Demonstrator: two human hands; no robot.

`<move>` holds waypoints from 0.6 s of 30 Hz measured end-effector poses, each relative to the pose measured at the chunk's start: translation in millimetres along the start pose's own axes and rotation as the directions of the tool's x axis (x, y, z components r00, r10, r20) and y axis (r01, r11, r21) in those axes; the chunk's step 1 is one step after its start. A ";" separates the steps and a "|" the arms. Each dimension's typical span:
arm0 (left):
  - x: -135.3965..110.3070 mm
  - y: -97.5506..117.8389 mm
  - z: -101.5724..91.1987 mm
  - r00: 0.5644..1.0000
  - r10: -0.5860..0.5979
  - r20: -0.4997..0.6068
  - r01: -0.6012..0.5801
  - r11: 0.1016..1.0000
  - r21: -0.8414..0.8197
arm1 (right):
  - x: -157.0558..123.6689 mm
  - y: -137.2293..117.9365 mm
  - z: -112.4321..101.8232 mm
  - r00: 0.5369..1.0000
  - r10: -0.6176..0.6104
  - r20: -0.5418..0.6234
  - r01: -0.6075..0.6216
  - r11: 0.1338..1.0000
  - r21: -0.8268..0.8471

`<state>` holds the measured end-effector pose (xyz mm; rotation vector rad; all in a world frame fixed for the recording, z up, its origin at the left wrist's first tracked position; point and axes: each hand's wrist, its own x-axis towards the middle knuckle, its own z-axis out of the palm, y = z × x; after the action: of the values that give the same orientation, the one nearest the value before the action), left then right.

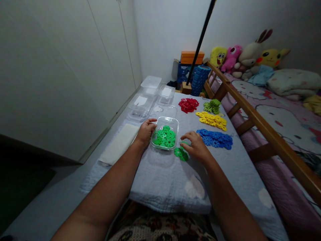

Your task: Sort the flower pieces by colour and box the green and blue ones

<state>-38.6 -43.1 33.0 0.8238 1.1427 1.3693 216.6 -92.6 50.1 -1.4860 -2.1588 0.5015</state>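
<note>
A clear plastic container (177, 129) stands on the cloth in front of me, with a heap of green snowflake-shaped discs (165, 137) inside. My left hand (146, 131) grips its left side, thumb and fingers at the rim. To the right of the container, my right hand (194, 144) hovers low with fingers curved and apart. Beneath and beside those fingertips lie a few loose green discs (181, 154) on the cloth; whether the fingertips touch one is hard to make out. Just beyond the right hand is a pile of blue discs (215, 139).
Yellow discs (212, 120), red discs (188, 104) and light green discs (212, 106) lie in piles farther back. More clear containers (141, 102) stand at the back left, near a folded white cloth (119, 144). A wooden bed rail (247, 115) borders the right side.
</note>
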 end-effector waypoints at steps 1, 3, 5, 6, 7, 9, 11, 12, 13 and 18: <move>-0.4 0.6 0.2 1.000 0.003 -0.004 -0.003 1.000 0.006 | -4.0 0.5 -2.7 0.998 0.002 0.070 0.001 0.999 -0.050; -0.9 1.2 0.5 1.000 0.009 -0.007 -0.008 1.000 0.020 | -12.5 0.6 -5.4 0.987 0.009 0.162 0.014 0.990 -0.140; -0.9 1.3 0.5 1.000 0.010 -0.008 -0.009 1.000 0.027 | -20.1 0.8 -4.9 0.978 0.018 0.210 0.026 0.978 -0.205; -0.8 1.3 0.4 1.000 0.008 -0.008 -0.007 1.000 0.028 | -22.9 1.0 -3.9 0.975 0.022 0.222 0.030 0.974 -0.227; -0.6 1.3 0.3 1.000 0.006 -0.007 -0.006 1.000 0.028 | -24.7 1.1 -2.6 0.973 0.026 0.228 0.030 0.970 -0.241; -0.6 1.4 0.1 1.000 0.006 -0.002 -0.006 0.999 0.032 | -25.5 1.0 -0.1 0.972 0.037 0.231 0.025 0.966 -0.259; -0.7 1.7 -0.1 1.000 0.009 0.002 -0.009 0.999 0.038 | -22.9 -0.3 1.9 0.973 0.054 0.223 0.009 0.963 -0.271; -0.8 1.8 -0.1 1.000 0.013 0.002 -0.013 0.999 0.039 | -20.9 -1.4 2.8 0.974 0.066 0.218 -0.003 0.961 -0.276; -0.9 1.9 -0.1 1.000 0.015 0.001 -0.015 0.999 0.038 | -18.6 -2.5 3.7 0.974 0.080 0.210 -0.018 0.960 -0.280; -1.7 2.4 0.0 1.000 -0.004 0.010 0.004 1.000 0.022 | -8.7 -3.7 8.7 0.983 0.111 0.149 -0.075 0.971 -0.227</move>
<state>-39.2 -44.5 35.5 0.8431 1.1524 1.3503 211.4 -102.4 43.5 -1.7258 -2.3414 0.4377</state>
